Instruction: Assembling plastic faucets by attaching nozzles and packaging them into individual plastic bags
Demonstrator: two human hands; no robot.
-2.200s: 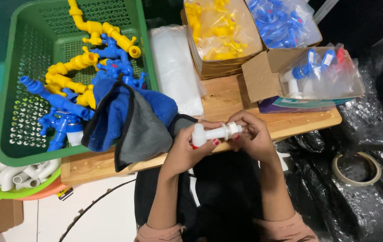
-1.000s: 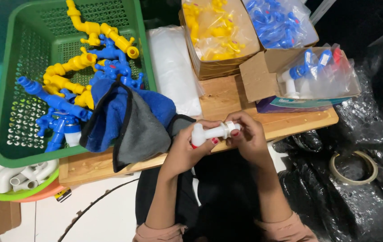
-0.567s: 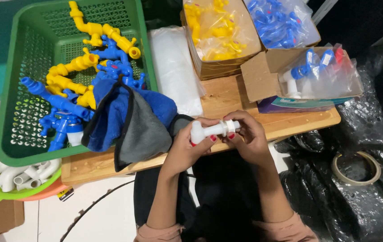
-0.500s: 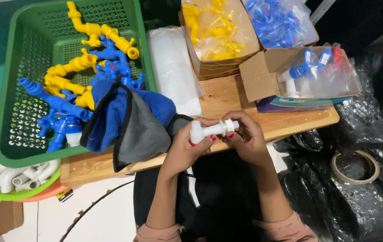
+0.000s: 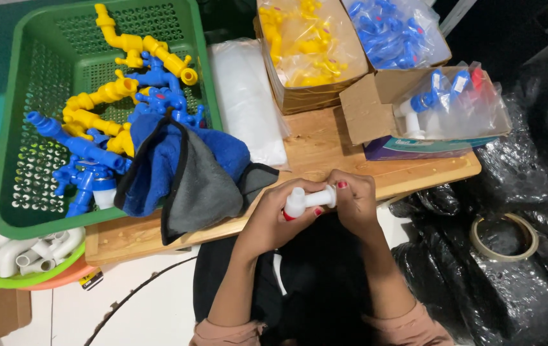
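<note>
Gripping a short white plastic pipe fitting [image 5: 305,200] at both ends, the left hand [image 5: 273,221] and the right hand [image 5: 354,200] are seen from the head camera, held just in front of the near edge of a wooden table [image 5: 315,144], above the dark-clothed lap. The left fingers are curled round the wider, rounded end, where a thin red ring is visible; the right thumb and fingers are pinched on the narrower end. The fitting's long axis lies nearly level across the frame, tilted slightly up toward the right, with the broad end pointing to the person's left.

The step in hand is judged to be the joining or twisting of two parts. It would be done best with the axis kept straight between both grips, the broad end held steady and the turn applied only from the narrow end.

On the table, a green basket [image 5: 17,128] of blue and yellow fittings is draped with a blue and grey cloth [image 5: 190,170]. Bagged yellow parts [image 5: 303,38] and blue parts [image 5: 392,32] sit in cardboard boxes beyond. A roll of tape [image 5: 503,237] lies on black wrap at right.
</note>
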